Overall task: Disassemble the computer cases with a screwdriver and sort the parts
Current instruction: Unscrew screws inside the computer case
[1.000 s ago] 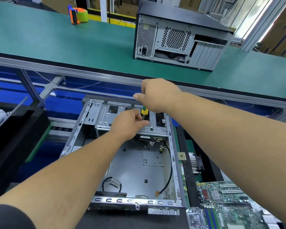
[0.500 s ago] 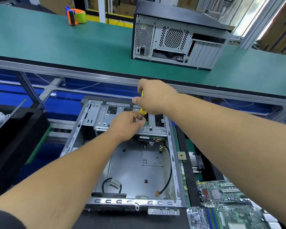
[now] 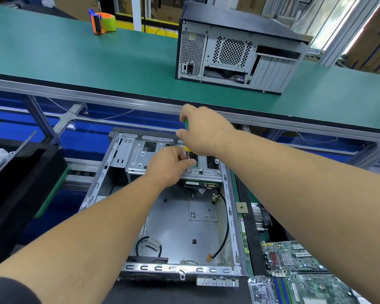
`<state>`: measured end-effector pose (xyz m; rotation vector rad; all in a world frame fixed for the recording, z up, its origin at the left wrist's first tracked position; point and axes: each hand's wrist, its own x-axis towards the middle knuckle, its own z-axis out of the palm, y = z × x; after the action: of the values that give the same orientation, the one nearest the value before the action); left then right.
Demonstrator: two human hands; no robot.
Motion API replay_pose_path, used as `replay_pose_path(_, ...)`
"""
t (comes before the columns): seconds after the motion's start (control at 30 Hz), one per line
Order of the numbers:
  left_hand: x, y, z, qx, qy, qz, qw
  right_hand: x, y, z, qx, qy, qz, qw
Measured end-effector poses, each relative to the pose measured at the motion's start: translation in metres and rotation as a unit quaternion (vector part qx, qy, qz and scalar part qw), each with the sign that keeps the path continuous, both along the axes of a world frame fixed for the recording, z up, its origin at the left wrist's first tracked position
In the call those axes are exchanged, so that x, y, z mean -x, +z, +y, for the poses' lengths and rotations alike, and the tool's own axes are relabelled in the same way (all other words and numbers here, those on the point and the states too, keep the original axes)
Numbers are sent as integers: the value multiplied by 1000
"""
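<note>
Two bare hands meet over the drive cage at the far end of an opened desktop computer case that lies flat on our workbench. Our right hand is curled round a green-and-yellow screwdriver, held upright with its shaft pointing down at the cage; the tip itself is hidden behind our fingers. Our left hand sits just beneath it at 7 o'clock, fingers bent and pinched in against the screwdriver's shaft — whether they also hold a screw we cannot tell.

Inside the stripped chassis a black cable trails along the right wall and a hard drive shows under the cage's near edge. Beside the case at 3 o'clock lie a processor chip and a finned heatsink; a green motherboard rests at 4 o'clock.

Up at 12 o'clock, on the green conveyor belt, a second, closed computer case stands with its rear panel toward us — well apart from an orange-and-green tape dispenser at 11 o'clock. A black bin stands at 9 o'clock.
</note>
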<state>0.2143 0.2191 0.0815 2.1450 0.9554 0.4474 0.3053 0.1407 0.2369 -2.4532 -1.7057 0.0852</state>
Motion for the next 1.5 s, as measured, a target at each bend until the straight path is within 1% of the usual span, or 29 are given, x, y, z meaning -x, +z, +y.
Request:
replay_pose_path(0.1, 0, 0, -2, -30, 13, 14, 999, 1, 0, 1, 6, -2, -5, 1000)
replay_pose_path(0.23, 5, 0, 2, -9, -45, 1, 999, -1, 0, -1, 1, -8, 5, 1000)
replay_pose_path(0.3, 4, 0, 1, -8, -34, 2, 999, 0, 0, -2, -1, -6, 2, 1000)
replay_pose_path(0.43, -1, -2, -3, -54, 10, 25, 998, 6, 1, -1, -4, 3, -1, 1000)
replay_pose_path(0.5, 0, -2, -3, -62, 8, 28, 998, 7, 1, 0, 1, 4, -5, 1000)
replay_pose_path(0.57, 5, -1, 1, -40, -31, 25, 998, 7, 2, -2, 4, 2, -3, 1000)
replay_pose_path(0.67, 14, 2, 13, 27, -94, -12, 995, 4, 5, -5, 2, 1, 19, 1000)
replay_pose_path(0.7, 16, 3, 16, 27, -104, -10, 994, 3, 6, -6, 0, 0, 24, 1000)
replay_pose_path(0.93, 16, 5, 17, 40, -110, -8, 993, 0, 11, -11, -27, -2, 49, 998)
replay_pose_path(1.17, 16, 6, 13, 5, -108, 18, 994, -5, 18, -21, -53, -9, 65, 996)
replay_pose_path(1.3, 18, 5, 6, -30, -99, 8, 995, -4, 18, -27, -66, -9, 79, 995)
replay_pose_path(1.4, 18, 4, 0, -30, -91, -12, 995, -1, 19, -33, -74, -9, 86, 993)
replay_pose_path(1.5, 25, 5, -8, -71, -67, 0, 995, 1, 23, -43, -98, -20, 105, 990)
